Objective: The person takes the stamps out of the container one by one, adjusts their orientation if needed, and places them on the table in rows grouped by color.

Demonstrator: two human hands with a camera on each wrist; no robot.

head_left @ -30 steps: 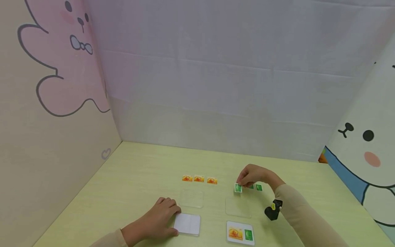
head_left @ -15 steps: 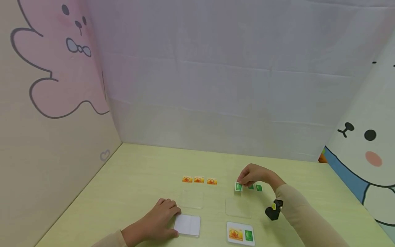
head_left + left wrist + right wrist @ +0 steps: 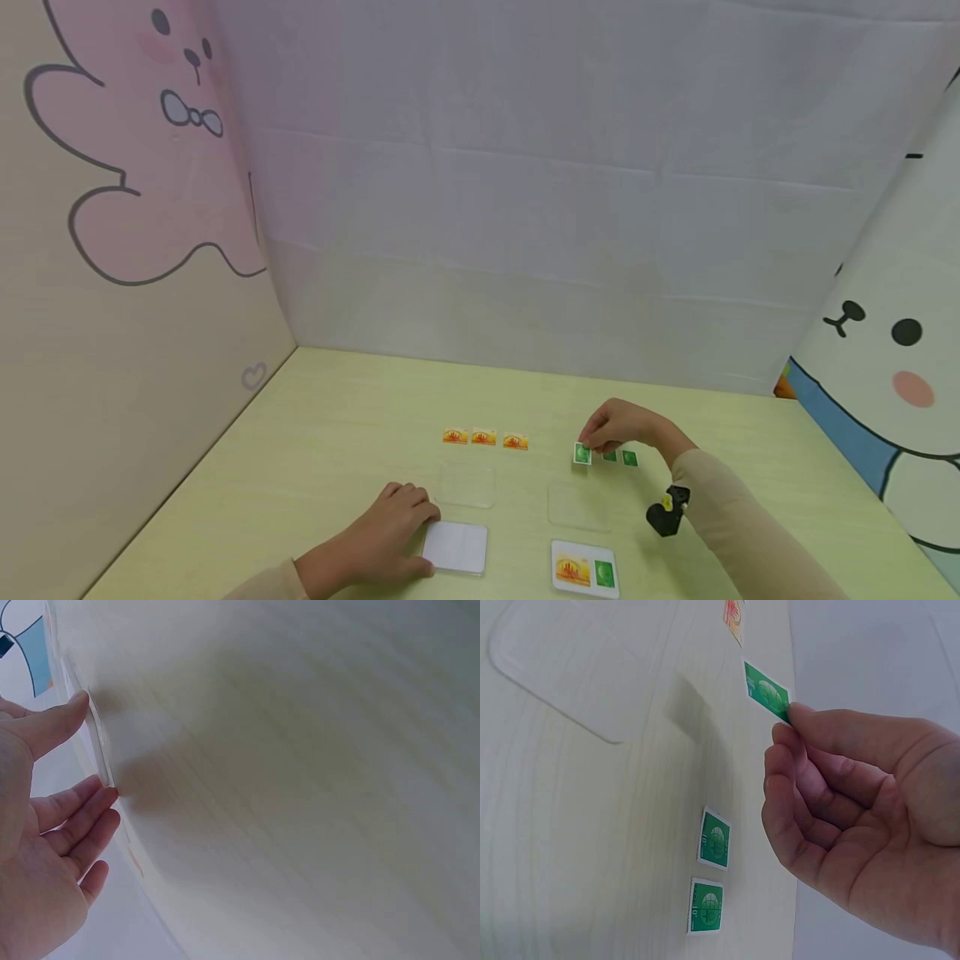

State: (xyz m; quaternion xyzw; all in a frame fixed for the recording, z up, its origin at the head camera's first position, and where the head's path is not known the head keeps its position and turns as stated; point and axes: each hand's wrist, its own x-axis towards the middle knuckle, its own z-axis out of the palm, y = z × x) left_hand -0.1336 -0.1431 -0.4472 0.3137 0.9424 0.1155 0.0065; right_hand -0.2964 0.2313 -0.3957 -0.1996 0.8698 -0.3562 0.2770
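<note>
Between the thumb and fingertips of my right hand (image 3: pixel 617 423), a green postage stamp (image 3: pixel 766 691) is pinched by one edge, raised off the table. Two more green stamps (image 3: pixel 715 838) lie flat beneath that hand. My left hand (image 3: pixel 390 533) holds the left edge of a flat white case (image 3: pixel 455 547) with a clear rim; its thumb is at the near corner, its fingers at the far one. Right of it lies a second white case (image 3: pixel 585 568), bearing one orange and one green stamp.
Three orange stamps (image 3: pixel 483 437) lie in a row farther back. Two clear plastic covers, the left one (image 3: pixel 466 485) and the right one (image 3: pixel 578 506), lie behind the white cases. Fabric walls enclose the pale table (image 3: pixel 360 400).
My right hand and its green stamp have shifted very slightly to the right. The left hand stays at the white case.
</note>
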